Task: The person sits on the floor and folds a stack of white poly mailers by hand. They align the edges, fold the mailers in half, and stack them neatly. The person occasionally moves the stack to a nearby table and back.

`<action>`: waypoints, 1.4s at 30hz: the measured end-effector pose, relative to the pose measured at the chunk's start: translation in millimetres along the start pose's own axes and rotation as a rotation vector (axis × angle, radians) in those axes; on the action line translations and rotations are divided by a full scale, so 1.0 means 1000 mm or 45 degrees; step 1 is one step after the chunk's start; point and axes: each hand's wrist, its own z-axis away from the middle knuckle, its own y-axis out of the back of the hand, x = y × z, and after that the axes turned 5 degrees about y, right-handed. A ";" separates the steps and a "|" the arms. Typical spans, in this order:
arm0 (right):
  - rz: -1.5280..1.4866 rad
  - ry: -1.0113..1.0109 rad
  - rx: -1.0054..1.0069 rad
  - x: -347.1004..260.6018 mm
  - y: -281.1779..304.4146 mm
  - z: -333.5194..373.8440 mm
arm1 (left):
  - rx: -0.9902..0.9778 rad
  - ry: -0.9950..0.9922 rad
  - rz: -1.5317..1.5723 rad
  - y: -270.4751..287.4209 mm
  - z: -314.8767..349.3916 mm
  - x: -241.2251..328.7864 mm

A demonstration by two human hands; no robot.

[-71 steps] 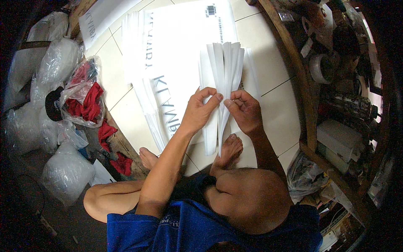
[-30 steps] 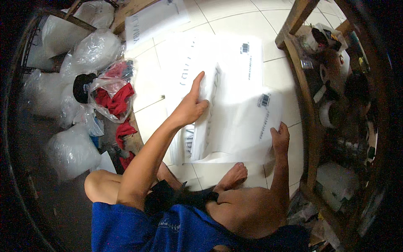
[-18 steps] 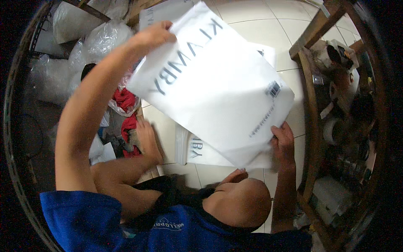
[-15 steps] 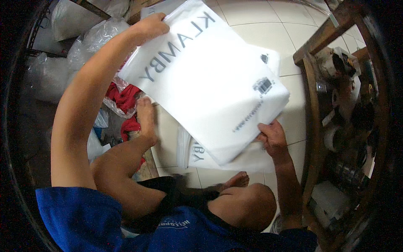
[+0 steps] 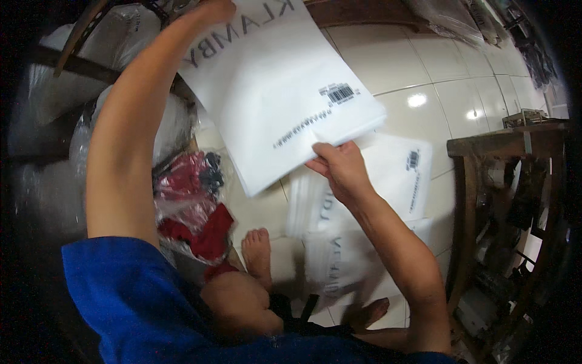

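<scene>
A thick stack of white translucent plastic bags (image 5: 260, 103) is held up in front of me, slightly tilted, with dark printing and a barcode on its face. My left hand (image 5: 219, 8) grips its far left edge, partly cut off by the top of the view. My right hand (image 5: 341, 168) pinches the near right edge, thumb on top and fingers underneath. Below my right forearm, more piles of the same white bags (image 5: 388, 176) lie on the tiled floor, partly hidden by the arm.
At the left, clear bags with red garments (image 5: 197, 233) lie beside my bare foot (image 5: 256, 255). Large plastic-wrapped bundles (image 5: 115, 36) fill the far left. A wooden rack (image 5: 509, 142) with assorted items stands at the right. Pale floor tiles (image 5: 388, 67) stretch beyond the stack.
The stack has moved away and to the left in view, carried by both hands, uncovering more of the floor piles. My view has shifted, showing more floor and the rack's top.
</scene>
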 end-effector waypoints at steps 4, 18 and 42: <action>-0.233 0.102 0.070 0.031 -0.040 -0.068 | 0.009 0.275 0.047 0.037 -0.036 0.068; 0.071 0.130 0.507 0.150 -0.075 -0.196 | 0.052 0.330 -0.112 -0.067 -0.045 0.021; 1.339 0.235 0.733 -0.005 0.346 0.131 | -0.721 0.647 1.040 -0.139 0.339 0.242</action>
